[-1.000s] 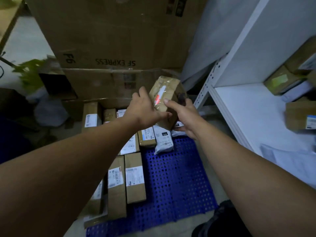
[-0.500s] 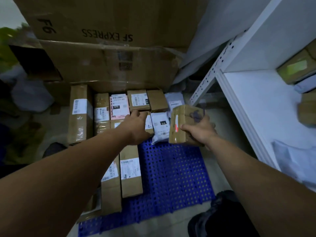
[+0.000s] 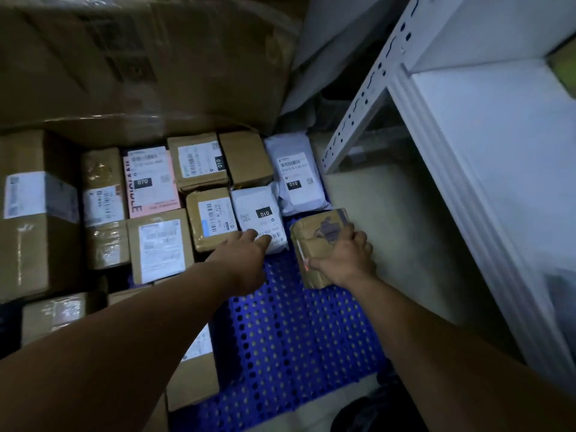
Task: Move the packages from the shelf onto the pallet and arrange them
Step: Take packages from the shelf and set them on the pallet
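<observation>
Your right hand [image 3: 346,260] curls around the taped brown package [image 3: 314,229] at the blue pallet's [image 3: 296,338] right edge. Your left hand [image 3: 246,254] lies spread, fingers touching the nearer white mailer [image 3: 255,210]; a second white mailer [image 3: 293,173] and one pink parcel [image 3: 149,182] lie beyond.

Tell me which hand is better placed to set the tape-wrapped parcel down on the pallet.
Right. The right hand grips the tape-wrapped parcel over the blue pallet; the left hand rests on a white mailer.
</observation>
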